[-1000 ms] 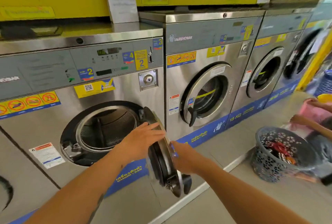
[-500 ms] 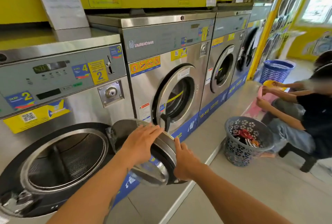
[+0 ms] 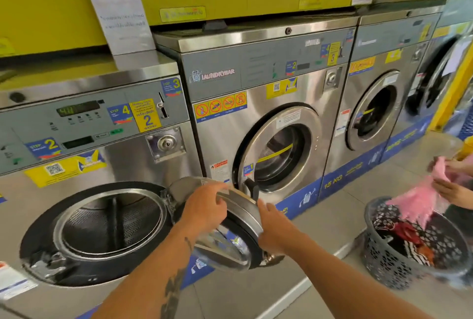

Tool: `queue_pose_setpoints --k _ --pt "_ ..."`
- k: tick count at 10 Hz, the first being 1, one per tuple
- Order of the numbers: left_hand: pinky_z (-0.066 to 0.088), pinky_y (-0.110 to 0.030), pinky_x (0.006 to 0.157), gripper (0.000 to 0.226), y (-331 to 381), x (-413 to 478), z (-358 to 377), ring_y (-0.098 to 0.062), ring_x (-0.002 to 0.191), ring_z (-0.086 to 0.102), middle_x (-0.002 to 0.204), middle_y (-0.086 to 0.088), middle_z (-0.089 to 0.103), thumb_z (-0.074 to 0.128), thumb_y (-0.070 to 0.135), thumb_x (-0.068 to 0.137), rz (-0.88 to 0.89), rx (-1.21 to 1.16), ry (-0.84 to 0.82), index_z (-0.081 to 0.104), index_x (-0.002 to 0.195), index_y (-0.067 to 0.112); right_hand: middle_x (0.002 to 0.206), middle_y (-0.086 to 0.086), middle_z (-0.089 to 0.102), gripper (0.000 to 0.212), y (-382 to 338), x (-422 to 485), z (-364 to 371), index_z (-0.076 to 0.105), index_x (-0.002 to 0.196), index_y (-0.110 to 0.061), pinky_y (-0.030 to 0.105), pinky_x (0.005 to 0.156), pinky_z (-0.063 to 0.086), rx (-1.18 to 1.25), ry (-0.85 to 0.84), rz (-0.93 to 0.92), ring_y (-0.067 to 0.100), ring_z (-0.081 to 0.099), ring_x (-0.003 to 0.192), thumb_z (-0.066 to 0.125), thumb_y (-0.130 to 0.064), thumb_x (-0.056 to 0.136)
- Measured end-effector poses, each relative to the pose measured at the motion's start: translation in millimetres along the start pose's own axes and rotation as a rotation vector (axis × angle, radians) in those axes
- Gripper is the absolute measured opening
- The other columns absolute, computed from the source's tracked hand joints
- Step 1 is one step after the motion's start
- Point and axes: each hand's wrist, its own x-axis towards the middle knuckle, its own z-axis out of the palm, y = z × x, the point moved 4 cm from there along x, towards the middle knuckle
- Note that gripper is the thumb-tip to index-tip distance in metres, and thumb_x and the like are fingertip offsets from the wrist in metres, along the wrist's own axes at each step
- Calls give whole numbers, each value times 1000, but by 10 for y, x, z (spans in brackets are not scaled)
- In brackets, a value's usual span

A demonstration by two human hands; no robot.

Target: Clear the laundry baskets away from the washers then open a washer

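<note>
Open washer panel: blue stickers "STEP 2", "STEP 3", "STEP 4"; yellow sticker right of STEP 4 reads "2 WASHER" — its smaller print is unreadable. Green display left of STEP 4 looks like "40", blurry. QR code sits below STEP 2. Next washer to the right: "LAUNDRYBAR" logo on its panel. The blue base strip further right reads "15 KG". Wall notices — illegible.
</note>
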Motion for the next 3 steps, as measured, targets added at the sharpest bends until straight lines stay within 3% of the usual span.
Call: queue_pose_setpoints --k 2,3 --pt "43 -34 102 38 -344 -387 -314 -19 118 56 131 2 61 51 23 89 -233 48 118 60 127 24 144 7 38 71 -416 68 -397 26 146 -16 48 104 42 63 124 -252 32 41 131 56 -22 82" --pt "44 -35 100 37 -448 -578 -502 -22 117 57 129 0 62 52 25 89 -292 84 161 61 125 23 141 8 40 67 -670 12 -450 29 144 -15 48 103 43 47 125 -332 33 43 128 56 -22 82"
